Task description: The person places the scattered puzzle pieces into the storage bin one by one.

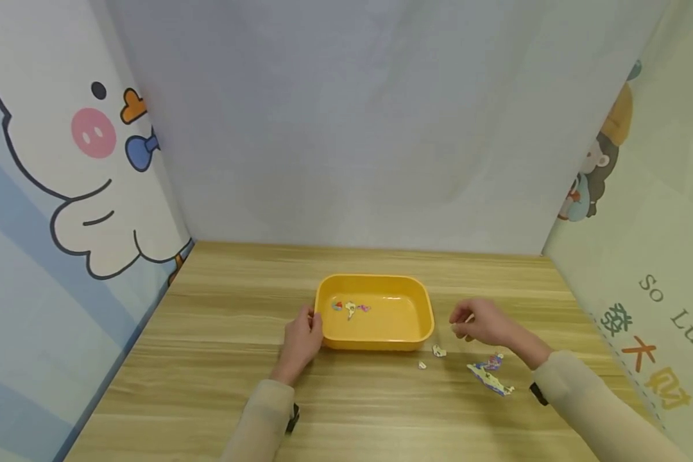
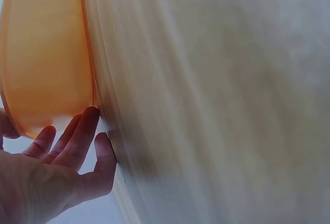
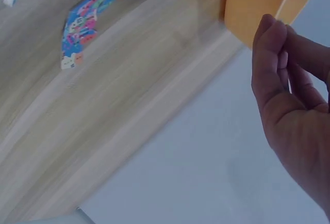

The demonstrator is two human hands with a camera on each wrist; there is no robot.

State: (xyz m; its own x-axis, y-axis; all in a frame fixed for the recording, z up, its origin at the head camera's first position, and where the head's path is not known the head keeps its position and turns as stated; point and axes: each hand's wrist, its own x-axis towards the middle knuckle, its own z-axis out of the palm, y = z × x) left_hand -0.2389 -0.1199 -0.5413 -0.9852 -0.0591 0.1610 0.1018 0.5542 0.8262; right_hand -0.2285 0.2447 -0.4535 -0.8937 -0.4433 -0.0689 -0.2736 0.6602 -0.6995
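Note:
A yellow plastic tray (image 1: 398, 321) stands on the table. My left hand (image 1: 301, 340) holds the tray's left side, thumb by the rim; in the left wrist view its fingers (image 2: 77, 141) lie against the outer wall. To the right of the tray, my right hand (image 1: 479, 322) is raised, pinching a small pale paper scrap (image 1: 453, 328) between thumb and fingertips. The scrap is mostly hidden in the right wrist view. Inside the tray lie a red-and-blue scrap (image 1: 337, 306), a cream scrap (image 1: 350, 309) and a pink one (image 1: 364, 308).
In front of the right hand lies a larger torn printed paper piece (image 1: 489, 378) with a colourful part (image 1: 493, 362). Two small scraps, one whitish (image 1: 438, 351) and one tiny (image 1: 422, 365), lie by the tray's front right corner. A pale curtain (image 1: 352, 128) hangs behind the wooden table (image 1: 237, 289).

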